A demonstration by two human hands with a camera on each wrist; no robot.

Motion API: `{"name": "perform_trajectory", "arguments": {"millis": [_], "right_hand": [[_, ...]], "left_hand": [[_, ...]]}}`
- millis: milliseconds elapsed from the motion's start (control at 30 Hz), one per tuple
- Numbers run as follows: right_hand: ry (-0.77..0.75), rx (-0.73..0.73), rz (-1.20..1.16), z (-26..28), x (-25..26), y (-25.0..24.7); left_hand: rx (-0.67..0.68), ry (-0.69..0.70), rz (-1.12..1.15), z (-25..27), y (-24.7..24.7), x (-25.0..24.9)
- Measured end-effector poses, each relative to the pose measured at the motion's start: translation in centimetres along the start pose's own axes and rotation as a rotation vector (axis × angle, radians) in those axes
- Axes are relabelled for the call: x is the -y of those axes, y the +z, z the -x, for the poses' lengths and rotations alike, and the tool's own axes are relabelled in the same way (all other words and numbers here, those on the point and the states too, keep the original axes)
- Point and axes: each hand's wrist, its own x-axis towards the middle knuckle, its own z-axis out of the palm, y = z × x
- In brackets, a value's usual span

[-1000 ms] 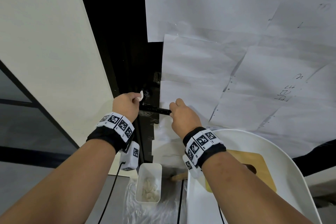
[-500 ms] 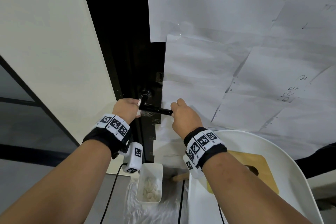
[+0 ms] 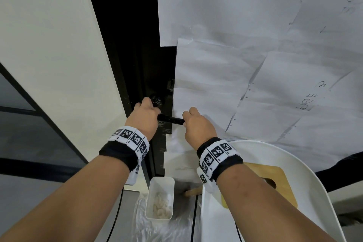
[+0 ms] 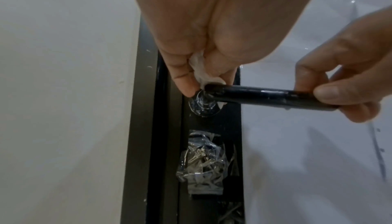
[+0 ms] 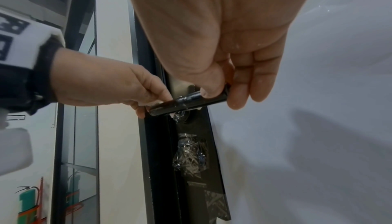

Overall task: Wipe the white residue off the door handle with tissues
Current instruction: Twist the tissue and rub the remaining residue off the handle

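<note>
A black lever door handle [image 3: 170,119] [image 4: 260,95] [image 5: 186,102] sticks out from a black door edge. My right hand [image 3: 193,122] [image 4: 339,93] [image 5: 220,91] pinches the lever's free end between thumb and fingers. My left hand [image 3: 146,113] [image 4: 197,76] [image 5: 148,100] pinches a crumpled white tissue [image 4: 201,71] and presses it against the lever's inner end beside the round base [image 4: 201,106], which carries white smears. In the head view the tissue is hidden by the left hand.
White paper sheets [image 3: 255,65] cover the door to the right. Below stand a white bin of used tissues [image 3: 160,198] and a white chair with a wooden seat [image 3: 271,182]. Crumpled clear tape [image 4: 201,162] covers the lock under the handle. A white wall [image 3: 49,55] is left.
My left hand dropped from above the handle's base to its inner end, then shifted up over it; the tissue is now hidden in the head view. The right hand kept its hold.
</note>
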Motion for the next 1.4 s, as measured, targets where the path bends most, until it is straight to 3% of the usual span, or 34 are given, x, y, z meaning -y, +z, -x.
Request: {"name": "perform_trajectory", "arguments": {"millis": [333,467,600,700,800,900,1033,1233,1333,1400], "right_hand": [[-0.013,0.006,-0.016,-0.1,-0.3,0.0],[-0.006,0.010,-0.024,-0.2,-0.2,0.1],[-0.012,0.007,-0.019,-0.2,-0.1,0.1],[-0.012,0.006,-0.016,-0.2,-0.1,0.2],[-0.011,0.009,-0.014,-0.1,-0.1,0.1],[-0.013,0.020,-0.025,0.0,0.0,-0.1],[-0.008,0.018,-0.013,0.0,0.1,-0.2],[0.004,0.017,-0.001,0.1,0.2,-0.1],[0.003,0.016,-0.005,0.2,0.3,-0.2],[0.005,0.014,-0.009,0.1,0.2,-0.3]], "left_hand": [[-0.062,-0.081,-0.049,-0.1,-1.7,-0.3],[-0.100,-0.183,0.166,-0.4,-2.1,1.1],[-0.125,-0.166,0.312,-0.4,-0.9,0.7],[-0.168,-0.162,0.337,0.0,-0.2,0.5],[-0.099,-0.250,0.352,0.3,0.5,1.1],[-0.018,-0.354,0.543,1.0,1.6,1.9],[-0.101,-0.506,0.794,0.9,1.9,2.3],[-0.057,-0.637,1.058,0.4,1.2,1.0],[0.032,-0.705,1.250,1.1,0.1,0.6],[0.110,-0.679,1.368,1.9,-0.8,0.3]]}}
